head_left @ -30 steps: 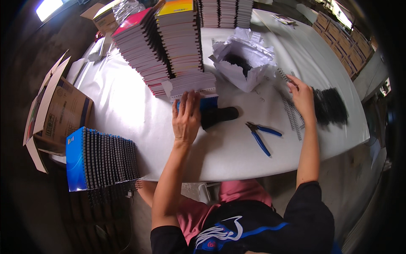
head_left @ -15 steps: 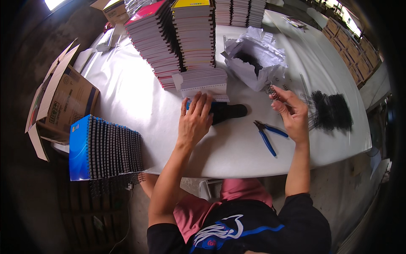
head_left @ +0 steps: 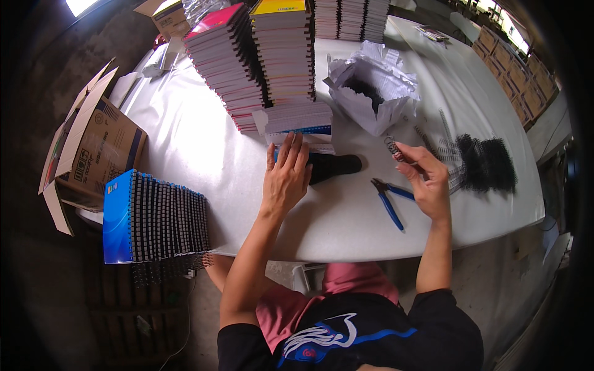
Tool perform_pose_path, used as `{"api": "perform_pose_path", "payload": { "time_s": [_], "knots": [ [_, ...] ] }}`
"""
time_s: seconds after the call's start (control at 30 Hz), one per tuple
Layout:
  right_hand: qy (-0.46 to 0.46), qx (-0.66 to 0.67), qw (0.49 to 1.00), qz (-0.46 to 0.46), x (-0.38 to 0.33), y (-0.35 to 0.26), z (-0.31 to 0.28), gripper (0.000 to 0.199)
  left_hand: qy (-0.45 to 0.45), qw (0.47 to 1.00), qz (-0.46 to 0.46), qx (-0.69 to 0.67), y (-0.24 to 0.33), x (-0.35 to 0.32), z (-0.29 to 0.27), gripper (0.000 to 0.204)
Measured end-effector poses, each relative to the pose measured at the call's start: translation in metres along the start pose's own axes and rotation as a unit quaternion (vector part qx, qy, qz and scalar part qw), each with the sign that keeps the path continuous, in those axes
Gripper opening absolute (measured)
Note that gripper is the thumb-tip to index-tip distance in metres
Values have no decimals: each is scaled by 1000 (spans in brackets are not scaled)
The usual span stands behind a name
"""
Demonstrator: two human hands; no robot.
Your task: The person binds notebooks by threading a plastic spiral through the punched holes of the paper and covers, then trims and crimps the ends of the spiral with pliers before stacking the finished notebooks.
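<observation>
Drawn away from the pile of black spiral coils [head_left: 487,164] at right, the right hand [head_left: 431,185] now pinches one dark, thin spiral coil [head_left: 391,146] right of centre, the left [head_left: 284,176] lying flat, fingers extended, against the white-paged, blue-covered paper stack [head_left: 318,130] at centre.

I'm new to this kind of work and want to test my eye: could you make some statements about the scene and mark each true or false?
1. The right hand holds a small wire coil. True.
2. The left hand is at the low paper stack. True.
3. The blue-handled cutters lie on the white table. True.
4. The handles of the blue-handled cutters are pressed together. False: they are spread apart.
5. The left hand is to the right of the blue-handled cutters. False: it is to their left.
6. The right side of the white table is bare. False: a heap of dark coils lies there.
</observation>
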State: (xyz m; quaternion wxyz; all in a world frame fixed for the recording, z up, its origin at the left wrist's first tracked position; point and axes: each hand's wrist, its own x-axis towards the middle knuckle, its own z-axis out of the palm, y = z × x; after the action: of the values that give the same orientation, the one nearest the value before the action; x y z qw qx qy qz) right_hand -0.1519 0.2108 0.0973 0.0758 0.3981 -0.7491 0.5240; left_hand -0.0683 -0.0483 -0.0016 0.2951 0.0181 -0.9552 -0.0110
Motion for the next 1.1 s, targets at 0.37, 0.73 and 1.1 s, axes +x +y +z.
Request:
{"api": "perform_pose_path", "payload": {
  "time_s": [0.37,0.73,1.1],
  "knots": [
    [-31,-8,999,-9,2,-14,4,27,79,984,-94,-129,13,35,4,55],
    [-2,-19,999,-29,-9,-21,-5,28,199,974,-83,-68,-10,21,-9,42],
    [-90,-13,996,-11,-26,-28,29,22,90,991,-60,-81,48,-86,-45,51]
  ]
}}
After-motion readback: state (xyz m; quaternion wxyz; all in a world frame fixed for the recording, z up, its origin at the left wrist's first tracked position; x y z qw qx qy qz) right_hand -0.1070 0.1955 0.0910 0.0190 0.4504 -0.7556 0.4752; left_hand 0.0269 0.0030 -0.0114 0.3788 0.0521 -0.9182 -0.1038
